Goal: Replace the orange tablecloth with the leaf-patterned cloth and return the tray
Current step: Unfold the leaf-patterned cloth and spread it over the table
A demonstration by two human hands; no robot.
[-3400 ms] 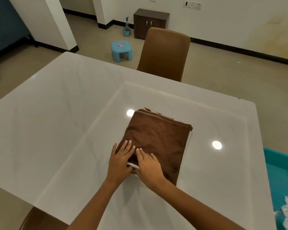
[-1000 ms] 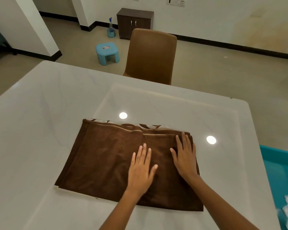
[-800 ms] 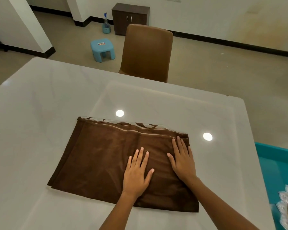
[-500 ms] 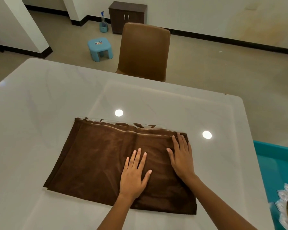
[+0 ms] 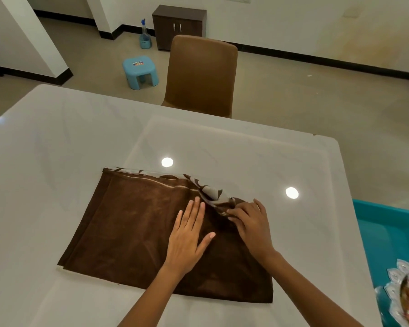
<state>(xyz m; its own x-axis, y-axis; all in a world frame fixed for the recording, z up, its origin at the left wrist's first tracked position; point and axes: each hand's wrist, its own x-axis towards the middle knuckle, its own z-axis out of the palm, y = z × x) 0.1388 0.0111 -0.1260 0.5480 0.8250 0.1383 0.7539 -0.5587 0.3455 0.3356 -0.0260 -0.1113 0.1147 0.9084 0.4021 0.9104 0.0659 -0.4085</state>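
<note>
A folded brown cloth [image 5: 132, 223] lies on the white marble table [image 5: 57, 142], partly opened out to the left. Its cream, leaf-patterned side shows along the far edge and at a lifted far right corner. My left hand [image 5: 189, 234] presses flat on the cloth's middle with fingers spread. My right hand [image 5: 248, 220] pinches the far right corner and has peeled it back toward me. At the right edge of the view, a silver scalloped tray [image 5: 404, 293] with orange packets sits in a teal tub [image 5: 387, 223].
A brown chair [image 5: 201, 74] stands at the table's far side. Behind it on the floor are a small blue stool [image 5: 140, 70], a spray bottle [image 5: 145, 36] and a dark cabinet [image 5: 178, 25]. The teal tub sits just off the table's right edge.
The cloth was unfolded leftward from a small square. In the last half second my right hand went from lying flat to pinching and lifting the far right corner, exposing the patterned side.
</note>
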